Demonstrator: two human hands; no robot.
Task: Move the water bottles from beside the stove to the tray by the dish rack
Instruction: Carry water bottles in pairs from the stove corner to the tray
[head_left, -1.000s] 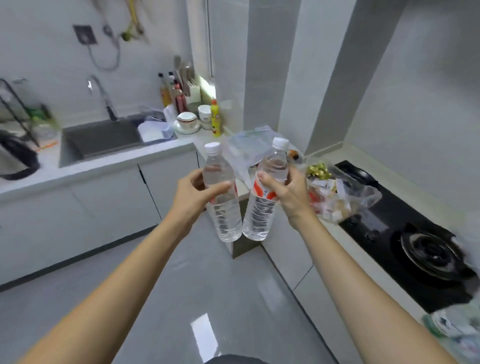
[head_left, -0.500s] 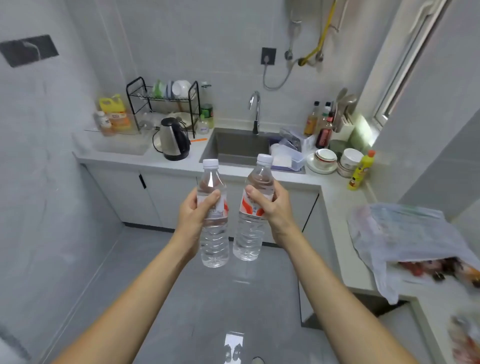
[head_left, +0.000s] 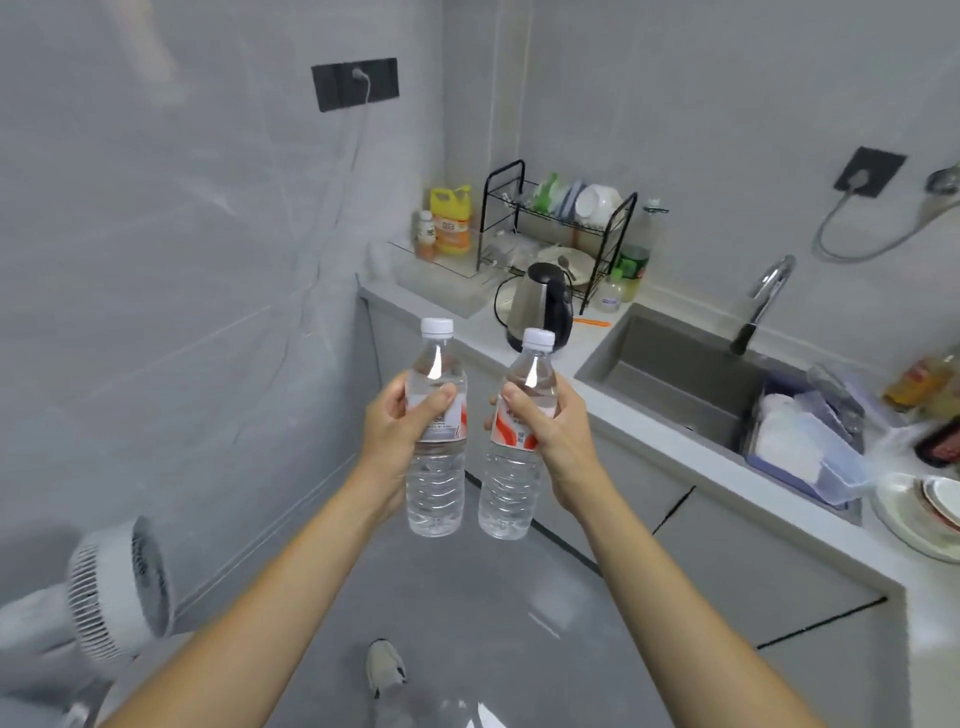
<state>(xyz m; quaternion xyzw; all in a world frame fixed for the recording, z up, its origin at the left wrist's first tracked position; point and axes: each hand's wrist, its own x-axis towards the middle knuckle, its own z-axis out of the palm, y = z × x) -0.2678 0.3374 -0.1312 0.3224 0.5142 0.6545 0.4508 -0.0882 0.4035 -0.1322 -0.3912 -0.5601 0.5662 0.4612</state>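
In a grey-tiled kitchen, the left hand grips one clear plastic water bottle and the right hand grips another clear plastic water bottle, both upright over the grey floor. They are held in front of the black wire dish rack, which stands on the pale countertop with a clear tray just left of it.

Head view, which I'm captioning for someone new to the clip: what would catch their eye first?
Two clear water bottles with white caps, held upright side by side at centre: the left bottle in the left hand, the right bottle in the right hand. Behind them on the counter stand a steel kettle and a black dish rack, with the sink to the right.
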